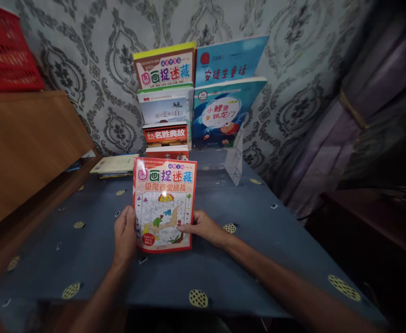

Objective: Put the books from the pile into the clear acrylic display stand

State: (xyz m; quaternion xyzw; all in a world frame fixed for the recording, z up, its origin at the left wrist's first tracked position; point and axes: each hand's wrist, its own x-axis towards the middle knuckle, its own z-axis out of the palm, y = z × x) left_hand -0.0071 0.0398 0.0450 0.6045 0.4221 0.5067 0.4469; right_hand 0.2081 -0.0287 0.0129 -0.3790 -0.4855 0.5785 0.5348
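Observation:
A red-bordered children's picture book point(164, 208) is held upright over the table, its cover facing me. My left hand point(125, 233) grips its left edge, fingers hidden behind it. On the right edge, my right hand point(204, 227) has its thumb on the cover and its other fingers behind. Beyond the book stands a clear tiered book rack point(236, 162). Its left column bears several books, among them an orange-red book point(166, 134). In the right column, a blue book about a carp point(220, 113) sits below another blue book point(230, 60).
A small stack of books point(114, 165) lies at the table's back left. The table wears a blue cloth point(95, 263) with pineapple prints. A wooden cabinet point(25, 143) stands left, with a red basket point(8, 51) on top. Patterned wall and a curtain point(327, 143) bound the back and right.

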